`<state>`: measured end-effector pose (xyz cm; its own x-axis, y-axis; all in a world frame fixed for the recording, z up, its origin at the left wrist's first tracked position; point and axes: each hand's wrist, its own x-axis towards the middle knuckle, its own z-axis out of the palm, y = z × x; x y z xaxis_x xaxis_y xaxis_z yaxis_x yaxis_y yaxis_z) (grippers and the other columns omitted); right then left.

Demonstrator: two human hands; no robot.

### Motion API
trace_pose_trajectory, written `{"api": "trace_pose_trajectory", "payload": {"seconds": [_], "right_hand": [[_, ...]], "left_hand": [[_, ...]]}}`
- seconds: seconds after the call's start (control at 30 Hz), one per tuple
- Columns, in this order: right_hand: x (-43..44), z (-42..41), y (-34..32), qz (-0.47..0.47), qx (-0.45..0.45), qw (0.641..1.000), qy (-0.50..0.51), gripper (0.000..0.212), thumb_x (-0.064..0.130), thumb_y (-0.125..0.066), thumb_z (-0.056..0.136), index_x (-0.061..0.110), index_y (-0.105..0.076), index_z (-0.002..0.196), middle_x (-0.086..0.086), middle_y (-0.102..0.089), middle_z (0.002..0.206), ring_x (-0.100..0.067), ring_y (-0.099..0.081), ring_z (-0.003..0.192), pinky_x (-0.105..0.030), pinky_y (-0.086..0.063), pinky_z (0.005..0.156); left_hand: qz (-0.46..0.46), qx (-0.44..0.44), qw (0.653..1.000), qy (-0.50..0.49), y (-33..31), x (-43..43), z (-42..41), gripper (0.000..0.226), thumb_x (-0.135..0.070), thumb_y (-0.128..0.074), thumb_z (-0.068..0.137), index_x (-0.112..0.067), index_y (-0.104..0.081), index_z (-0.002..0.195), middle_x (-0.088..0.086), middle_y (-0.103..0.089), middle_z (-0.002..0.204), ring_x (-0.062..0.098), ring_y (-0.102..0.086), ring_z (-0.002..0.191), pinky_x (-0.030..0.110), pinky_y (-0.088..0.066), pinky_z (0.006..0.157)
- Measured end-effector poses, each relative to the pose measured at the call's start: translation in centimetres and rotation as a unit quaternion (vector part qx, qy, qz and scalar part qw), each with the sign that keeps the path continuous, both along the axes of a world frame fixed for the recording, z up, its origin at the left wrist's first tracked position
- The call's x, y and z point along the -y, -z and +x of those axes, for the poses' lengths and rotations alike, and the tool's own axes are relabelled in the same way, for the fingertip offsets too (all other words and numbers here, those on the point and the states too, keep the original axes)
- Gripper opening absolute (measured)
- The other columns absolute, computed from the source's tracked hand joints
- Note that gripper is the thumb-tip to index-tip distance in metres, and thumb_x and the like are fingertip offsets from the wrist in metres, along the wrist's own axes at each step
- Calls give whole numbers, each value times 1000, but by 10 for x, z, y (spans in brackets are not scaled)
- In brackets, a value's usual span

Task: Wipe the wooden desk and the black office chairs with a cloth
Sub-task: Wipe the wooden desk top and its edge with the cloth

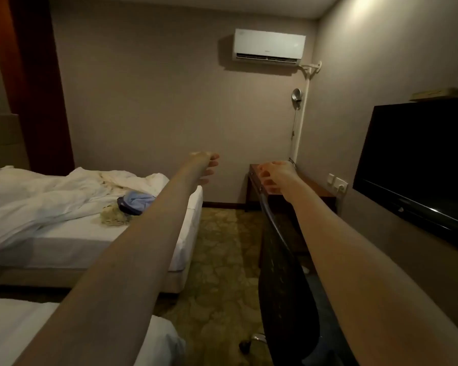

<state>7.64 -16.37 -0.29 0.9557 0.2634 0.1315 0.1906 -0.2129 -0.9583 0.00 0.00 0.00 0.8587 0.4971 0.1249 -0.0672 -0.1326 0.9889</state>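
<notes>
Dim bedroom, patterned carpet point(222, 260). Lower centre-right stands a black office chair point(283, 273) – on castors, likely to roll when wiped, so steady its backrest rim. Centre left, a crumpled greenish cloth point(114, 217) on the bed point(90, 247) looks soft, light, easy to bunch. Both arms stretch forward – left hand point(206, 167) and right hand point(275, 175) apart, fingers loosely curled, empty. Beyond them, the wooden desk point(315, 187) meets the far wall point(156, 101)
</notes>
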Motion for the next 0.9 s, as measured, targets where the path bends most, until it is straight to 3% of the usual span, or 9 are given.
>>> {"api": "trace_pose_trajectory", "payload": {"seconds": [0.2,0.37,0.57,0.77,0.9], "right_hand": [[-18,39,13,-10,-27,1000,12,18,15,-46,99,10,-63,101,-2,-57,82,-13,-52,66,-24,-44,57],[-52,89,17,4,-21,1000,10,15,17,-48,98,12,-62,97,-2,-58,85,-13,-54,70,-25,-46,62],[-116,160,3,10,-10,1000,1,20,17,-50,96,16,-59,78,-3,-58,81,-15,-54,68,-27,-44,60],[-156,227,0,43,-18,999,14,13,18,-51,96,11,-62,95,-4,-60,89,-14,-55,70,-25,-45,60],[-174,274,3,45,-27,998,20,15,17,-48,98,11,-62,99,-2,-59,86,-14,-55,71,-24,-44,61]], "left_hand": [[-14,-23,1000,-5,14,-10,34,17,-24,-45,96,-20,-59,104,-5,-59,96,15,-53,90,31,-40,78],[-11,-15,1000,-1,14,-39,80,14,-25,-46,95,-22,-59,91,-8,-58,85,11,-51,77,26,-40,65],[-10,-8,1000,-9,1,-101,149,16,-24,-46,95,-24,-58,85,-8,-58,86,9,-50,73,25,-38,64],[10,-10,1000,4,-14,-144,224,16,-23,-43,96,-23,-58,91,-10,-56,82,8,-48,72,24,-37,64],[13,-13,1000,5,-8,-165,274,19,-21,-45,95,-24,-57,80,-9,-56,82,8,-48,71,24,-37,64]]}}
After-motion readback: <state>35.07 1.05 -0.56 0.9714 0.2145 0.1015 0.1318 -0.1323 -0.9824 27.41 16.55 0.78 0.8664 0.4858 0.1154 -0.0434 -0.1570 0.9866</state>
